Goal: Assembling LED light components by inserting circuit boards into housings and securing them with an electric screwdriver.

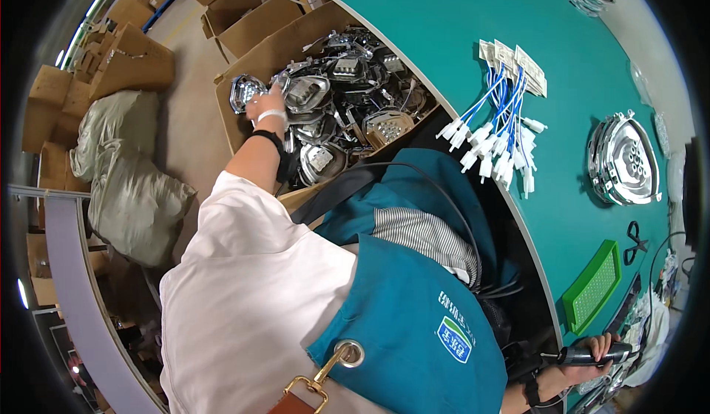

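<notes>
Left hand's (266, 107) fingertips were hidden among chrome housings (347, 110) in the cardboard box (255, 59), right hand (588, 362) was partly masked by a dark tool (592, 355), tabletop (444, 29) clutter at the right rim was blurred.

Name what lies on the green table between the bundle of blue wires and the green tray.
In the head view, a round chrome lamp housing lies between the blue wires and the green tray, toward the table's far side; black scissors lie just past the tray.
</notes>
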Available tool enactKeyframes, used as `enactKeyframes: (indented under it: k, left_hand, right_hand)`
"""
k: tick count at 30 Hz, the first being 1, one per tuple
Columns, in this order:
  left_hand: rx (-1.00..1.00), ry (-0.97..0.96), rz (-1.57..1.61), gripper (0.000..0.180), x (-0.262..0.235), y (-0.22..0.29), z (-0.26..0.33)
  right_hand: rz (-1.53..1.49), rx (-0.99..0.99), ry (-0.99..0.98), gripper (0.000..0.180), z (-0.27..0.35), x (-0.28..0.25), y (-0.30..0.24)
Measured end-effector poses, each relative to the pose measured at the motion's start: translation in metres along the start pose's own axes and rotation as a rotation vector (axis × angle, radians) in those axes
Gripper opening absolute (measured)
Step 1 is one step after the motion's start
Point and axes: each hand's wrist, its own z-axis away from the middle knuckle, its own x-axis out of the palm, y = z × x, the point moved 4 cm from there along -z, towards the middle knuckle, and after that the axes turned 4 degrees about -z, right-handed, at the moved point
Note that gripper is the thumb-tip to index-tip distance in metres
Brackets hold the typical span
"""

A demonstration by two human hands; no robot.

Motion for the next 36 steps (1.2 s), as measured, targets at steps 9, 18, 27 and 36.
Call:
enactKeyframes:
  k: [9,18,27,36]
  left_hand:
    - [-0.107,-0.39,0.554,0.062,0.138,-0.082,-0.092]
    - [0.189,-0.55,0.729,0.061,0.079,0.054,-0.038]
    - [0.951,-0.651,0.556,0.037,0.03,0.142,0.07]
    - [-0.133,-1.129,1.015,0.02,0.043,-0.056,-0.069]
  right_hand:
    - [-0.011,0.081,0.039,0.042,-0.018,-0.013,0.003]
    - [0.02,0.038,0.035,0.042,-0.011,-0.001,0.0]
    - [0.061,0.082,0.071,0.044,-0.006,-0.006,-0.011]
    - [0.021,0.097,0.025,0.04,-0.015,-0.007,0.0]
